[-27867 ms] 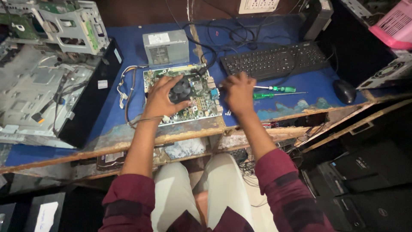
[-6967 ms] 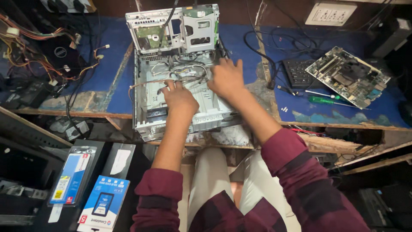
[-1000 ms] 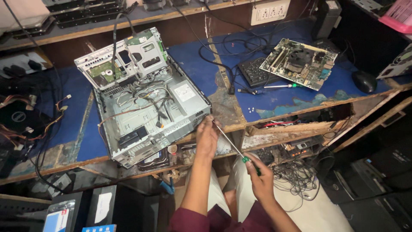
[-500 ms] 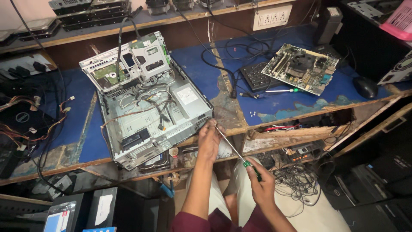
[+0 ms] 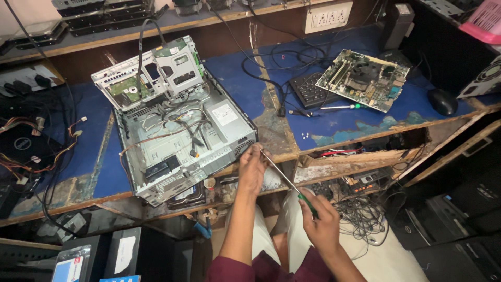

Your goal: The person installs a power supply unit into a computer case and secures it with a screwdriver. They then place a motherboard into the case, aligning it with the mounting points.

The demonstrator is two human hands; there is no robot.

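The blue counter (image 5: 245, 89) runs wide across the view, its paint worn and its front edge chipped down to bare wood, and the open computer case (image 5: 177, 133) takes up the left-centre of it, skewed so one front corner juts out over that front edge. The case's drive cage (image 5: 151, 70) is swung up at the back, toward the wall, and loose grey cables lie tangled across the case floor. To the right there is a bare patch of blue counter between the case and a black keyboard (image 5: 308, 89), with a green motherboard (image 5: 365, 78) lying just beyond the keyboard near the right end and a black mouse (image 5: 442, 101) close to the right front edge. A green-handled screwdriver (image 5: 339, 107) lies flat on the counter in front of the motherboard, and a few small screws (image 5: 305, 136) sit on the bare blue nearer the front edge. Now the hands: the left hand (image 5: 252, 169) is up at the case's near right corner, right at the counter's front edge, fingers pinched around the tip end of a long screwdriver (image 5: 287, 180). The right hand (image 5: 321, 222) is lower, below the counter edge and over the lap, clenched round the green handle, so the shaft slants up and left from one hand to the other. Both forearms rise from dark red sleeves at the bottom.
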